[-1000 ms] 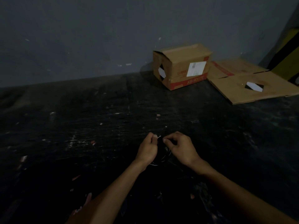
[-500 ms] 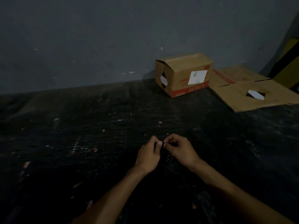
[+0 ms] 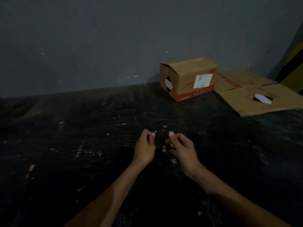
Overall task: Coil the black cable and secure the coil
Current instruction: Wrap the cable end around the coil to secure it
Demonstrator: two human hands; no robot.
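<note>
Two hands, near side of the cardboard box point(image 3: 188, 77) — right hand point(image 3: 179, 147) curled, left hand point(image 3: 144, 148) pinching a pale tie end point(image 3: 155, 132). Black cable point(image 3: 161, 141) between them, grip indistinct. Half a second ago the fingertips touched — now apart.

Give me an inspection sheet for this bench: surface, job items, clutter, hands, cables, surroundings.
Surface: dark table, scuffed, with pale flecks.
Job's things: black cable barely visible between the hands; coil state unclear.
Clutter: cardboard box on its side; flattened cardboard beside it.
Grippers: left hand pinches a small pale tip; right hand fingers curled, hold unclear.
Cables: no other seen.
Surroundings: grey wall.
</note>
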